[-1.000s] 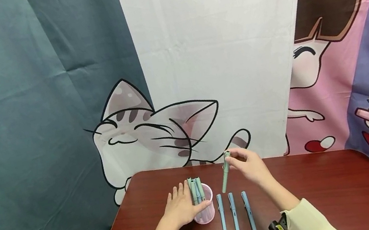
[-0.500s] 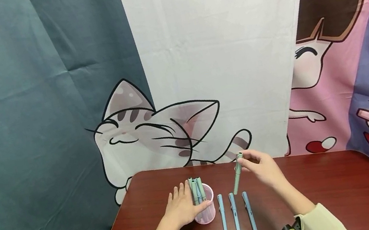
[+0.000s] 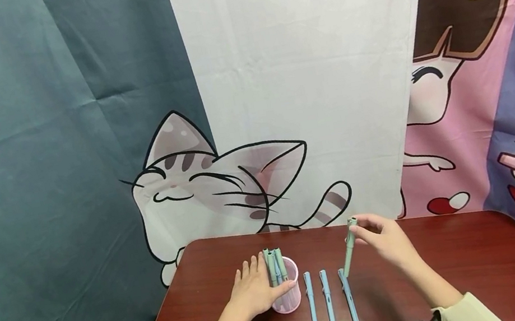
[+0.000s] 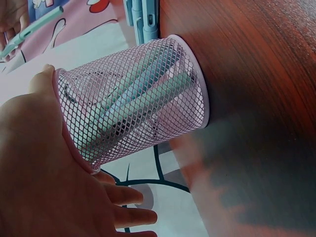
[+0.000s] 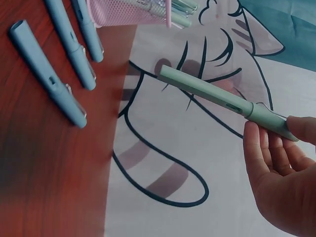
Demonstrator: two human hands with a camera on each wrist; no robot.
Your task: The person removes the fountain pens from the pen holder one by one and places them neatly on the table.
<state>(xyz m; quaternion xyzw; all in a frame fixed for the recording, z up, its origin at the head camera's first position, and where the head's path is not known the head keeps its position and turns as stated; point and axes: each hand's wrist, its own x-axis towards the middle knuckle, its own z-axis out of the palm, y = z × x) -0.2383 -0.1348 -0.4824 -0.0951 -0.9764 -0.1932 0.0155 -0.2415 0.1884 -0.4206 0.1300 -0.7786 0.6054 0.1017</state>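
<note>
One green pen [image 5: 207, 93], right of mesh cup [image 3: 287, 300], likely light, stiff (best held by cap [image 5: 269, 120]); right grip [image 3: 387, 241] pinches there, left grip [image 3: 253, 292], fingers straight, touches cup.

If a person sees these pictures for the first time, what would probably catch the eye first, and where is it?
Probably the large cartoon cat on the cloth behind the table. Next may come the green pen, held up slanted in the right grip. Below it, three blue pens lie in a row, right of the pink cup.
</note>
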